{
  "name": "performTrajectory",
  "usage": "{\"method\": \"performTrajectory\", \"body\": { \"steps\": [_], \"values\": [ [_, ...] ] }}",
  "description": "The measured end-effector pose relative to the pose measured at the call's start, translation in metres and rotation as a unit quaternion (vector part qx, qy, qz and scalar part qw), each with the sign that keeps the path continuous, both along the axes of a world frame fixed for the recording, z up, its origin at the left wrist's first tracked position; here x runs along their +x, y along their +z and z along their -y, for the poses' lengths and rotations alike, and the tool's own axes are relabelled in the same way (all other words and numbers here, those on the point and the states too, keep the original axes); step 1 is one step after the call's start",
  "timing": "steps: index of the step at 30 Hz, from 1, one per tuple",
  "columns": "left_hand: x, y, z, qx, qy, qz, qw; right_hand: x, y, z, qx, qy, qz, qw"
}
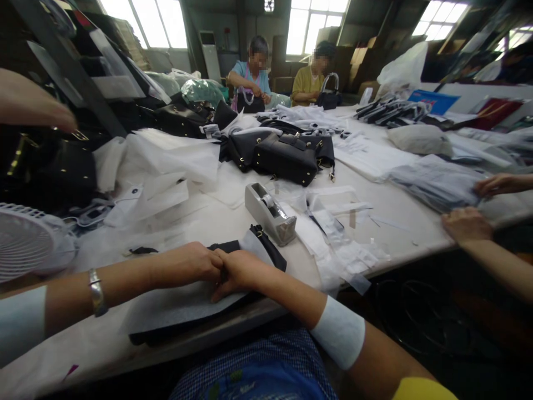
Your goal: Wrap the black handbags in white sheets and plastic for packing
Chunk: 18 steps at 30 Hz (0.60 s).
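Note:
My left hand (189,265) and my right hand (237,272) meet at the table's near edge, fingers curled and pressed together. Both rest on a black strap or flat bag piece (272,253) that is partly wrapped in a sheet of white non-woven paper (179,305). The fingers pinch the wrapped strap where the hands touch; the exact grip is hidden. My left wrist wears a silver bracelet (96,293). Both forearms carry white sleeve covers.
A grey tape dispenser (270,214) stands just beyond my hands. Black handbags (287,155) and loose white wrapping sheets cover the table (400,194). A white fan (25,241) sits at left. A co-worker's hands (466,225) rest at right; two people work at the far end.

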<state>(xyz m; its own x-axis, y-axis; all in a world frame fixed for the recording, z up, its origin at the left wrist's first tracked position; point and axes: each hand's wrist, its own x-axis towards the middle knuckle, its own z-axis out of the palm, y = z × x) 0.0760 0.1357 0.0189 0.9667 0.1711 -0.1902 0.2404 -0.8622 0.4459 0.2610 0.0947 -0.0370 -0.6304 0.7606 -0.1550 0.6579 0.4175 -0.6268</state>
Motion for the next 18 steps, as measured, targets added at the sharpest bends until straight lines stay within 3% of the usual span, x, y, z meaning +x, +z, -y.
{"method": "performTrajectory", "body": {
  "steps": [12, 18],
  "values": [
    [0.007, -0.003, 0.001, -0.001, -0.011, -0.006, 1.0, 0.001, -0.002, 0.001, 0.006, -0.005, -0.003, 1.0],
    [0.009, -0.015, 0.006, 0.006, 0.028, -0.03, 0.999, 0.003, 0.001, 0.002, -0.013, -0.024, 0.0, 1.0]
  ]
}}
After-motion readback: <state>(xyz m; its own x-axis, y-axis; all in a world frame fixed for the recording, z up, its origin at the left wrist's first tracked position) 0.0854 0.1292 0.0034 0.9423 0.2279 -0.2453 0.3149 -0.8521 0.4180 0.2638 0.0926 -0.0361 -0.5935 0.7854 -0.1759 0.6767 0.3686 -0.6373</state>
